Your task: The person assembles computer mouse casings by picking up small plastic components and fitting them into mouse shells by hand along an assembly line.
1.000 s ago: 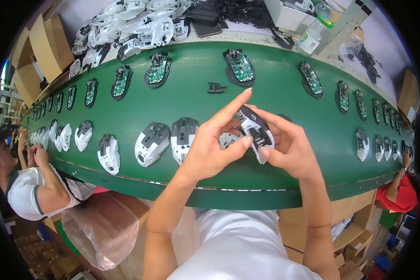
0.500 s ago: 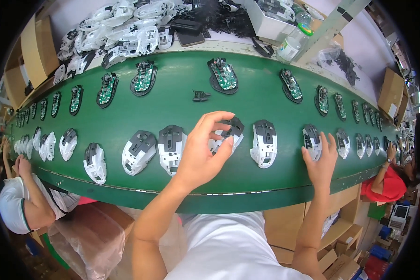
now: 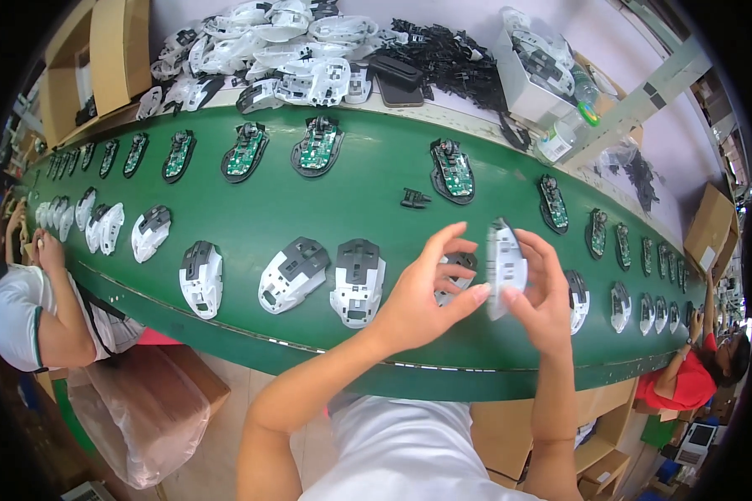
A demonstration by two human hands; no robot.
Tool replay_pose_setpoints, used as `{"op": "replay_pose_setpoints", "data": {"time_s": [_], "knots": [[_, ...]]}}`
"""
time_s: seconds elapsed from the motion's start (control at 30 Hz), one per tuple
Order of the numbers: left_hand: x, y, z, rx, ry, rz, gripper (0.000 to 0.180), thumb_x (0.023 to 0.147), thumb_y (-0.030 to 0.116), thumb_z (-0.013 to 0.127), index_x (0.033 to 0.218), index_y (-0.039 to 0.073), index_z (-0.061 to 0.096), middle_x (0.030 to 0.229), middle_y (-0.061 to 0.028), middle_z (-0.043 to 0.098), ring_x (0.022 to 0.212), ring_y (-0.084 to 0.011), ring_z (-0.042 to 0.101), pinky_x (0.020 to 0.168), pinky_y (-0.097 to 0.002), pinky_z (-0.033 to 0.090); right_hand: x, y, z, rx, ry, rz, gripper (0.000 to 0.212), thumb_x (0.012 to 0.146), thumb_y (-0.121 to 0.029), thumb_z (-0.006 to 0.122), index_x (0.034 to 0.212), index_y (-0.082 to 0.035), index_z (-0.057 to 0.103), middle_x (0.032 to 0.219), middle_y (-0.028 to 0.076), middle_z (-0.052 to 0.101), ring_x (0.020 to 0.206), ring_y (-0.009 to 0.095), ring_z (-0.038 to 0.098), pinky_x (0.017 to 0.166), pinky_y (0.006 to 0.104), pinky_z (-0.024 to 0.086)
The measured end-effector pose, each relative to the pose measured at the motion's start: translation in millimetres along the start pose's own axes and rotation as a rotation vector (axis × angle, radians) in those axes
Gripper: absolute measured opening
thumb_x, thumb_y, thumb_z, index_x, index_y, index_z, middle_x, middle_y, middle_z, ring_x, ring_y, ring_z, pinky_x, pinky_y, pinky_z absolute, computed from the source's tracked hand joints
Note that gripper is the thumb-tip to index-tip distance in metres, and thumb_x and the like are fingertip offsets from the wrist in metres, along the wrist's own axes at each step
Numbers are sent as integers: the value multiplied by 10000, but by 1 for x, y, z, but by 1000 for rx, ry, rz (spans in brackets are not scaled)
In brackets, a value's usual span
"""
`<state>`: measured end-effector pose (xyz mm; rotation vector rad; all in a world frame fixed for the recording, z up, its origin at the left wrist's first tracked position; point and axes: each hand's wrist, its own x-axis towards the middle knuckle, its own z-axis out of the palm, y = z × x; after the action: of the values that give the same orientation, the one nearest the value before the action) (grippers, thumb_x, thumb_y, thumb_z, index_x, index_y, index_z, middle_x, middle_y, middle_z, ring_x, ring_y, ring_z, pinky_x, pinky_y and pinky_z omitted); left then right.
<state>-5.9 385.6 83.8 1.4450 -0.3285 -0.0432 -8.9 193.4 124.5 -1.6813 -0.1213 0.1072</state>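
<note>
In my right hand (image 3: 547, 292), a white-and-black computer mouse top shell (image 3: 507, 265) is tilted up on its side above the green work surface. My thumb and fingers grip its right side. Just left of it, my left hand (image 3: 422, 292) is held with thumb and fingers curved apart, nothing visibly gripped. Behind those fingers lies another mouse shell (image 3: 455, 274), partly hidden. A third shell (image 3: 577, 302) sits right of my right hand, partly covered by it. Beyond my hands, a small black plastic part (image 3: 415, 199) rests near a black mouse base with a green circuit board (image 3: 454, 171).
Several mouse shells (image 3: 358, 284) line the near side of the green surface (image 3: 309, 204); circuit-board bases (image 3: 317, 146) line the far side. Behind are a shell heap (image 3: 292, 50), black parts (image 3: 443, 63), a white box (image 3: 530, 92) and a bottle (image 3: 564, 134). People work at both ends.
My right hand has moved left and lifted a mouse shell off the surface. My left hand has come closer to it. The whole view has shifted, so most items appear further right.
</note>
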Motion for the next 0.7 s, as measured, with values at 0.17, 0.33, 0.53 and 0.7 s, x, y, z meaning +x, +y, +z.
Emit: {"op": "replay_pose_setpoints", "data": {"time_s": [0.17, 0.33, 0.53, 0.7], "knots": [[12, -9, -29, -547, -11, -125, 710, 913, 249, 675, 1447, 40, 256, 1236, -155, 535, 995, -206, 623, 840, -334, 534, 36, -20, 36, -311, -250, -266, 593, 770, -131, 753, 1302, -21, 512, 1289, 138, 564, 1126, 217, 592, 925, 374, 486], [20, 2, -56, -606, 177, -40, 655, 894, 502, 634, 1328, 88, 370, 1056, -145, 607, 784, -237, 670, 654, -346, 573, 107, -9, 31, -356, -120, -213, 338, 799, -187, 714, 1108, -56, 677, 1201, 86, 647, 948, 183, 657, 804, 316, 521], [26, -1, -61, -421, 318, -24, 539, 940, 580, 499, 1168, 99, 414, 936, -132, 613, 731, -209, 661, 571, -303, 547, 133, 43, 71, -1100, -69, -377, 312, 801, -189, 718, 1084, -69, 666, 981, 134, 669, 792, 297, 660, 753, 401, 532], [25, 2, -65, -360, 355, -30, 471, 989, 547, 405, 1109, 93, 433, 865, -118, 620, 736, -186, 659, 590, -288, 538, 134, 38, 63, -707, -279, -100, 232, 815, -101, 708, 1022, -21, 641, 944, 82, 661, 789, 172, 661, 763, 303, 527]]}}
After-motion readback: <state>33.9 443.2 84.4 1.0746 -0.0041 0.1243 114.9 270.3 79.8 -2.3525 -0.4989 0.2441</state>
